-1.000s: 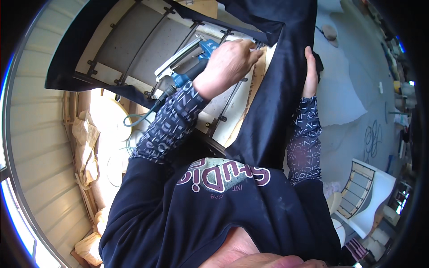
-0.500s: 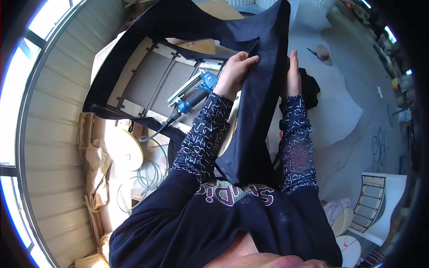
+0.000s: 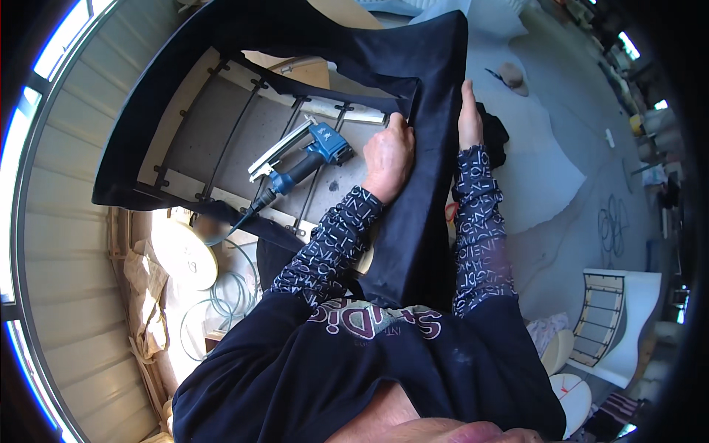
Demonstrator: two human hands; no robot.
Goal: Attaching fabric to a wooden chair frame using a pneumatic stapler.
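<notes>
In front of me stands a curved furniture frame wrapped in black fabric [image 3: 427, 184], with dark springs [image 3: 229, 133] clipped across its pale inner rails. My left hand [image 3: 389, 159] is closed at the inner edge of the right-hand side, knuckles up, pinching the fabric there; its fingertips are partly hidden. Against the outer face of that same side, my right hand [image 3: 470, 118] lies flat with fingers stretched out. A blue staple gun [image 3: 306, 159] rests on the springs, left of my left hand, its hose trailing down toward me.
Coiled hose [image 3: 235, 295] and a pale round panel [image 3: 185, 255] are at the lower left, beside a ribbed wall [image 3: 81, 221]. A white sheet [image 3: 543, 162] covers floor on the right, with dark cloth [image 3: 493, 136] near my right hand. Another spring frame [image 3: 602, 317] stands lower right.
My left hand has slid down and inward along the fabric edge, its thumb no longer on top. The frame and staple gun have shifted left in view. My right hand stays flat outside.
</notes>
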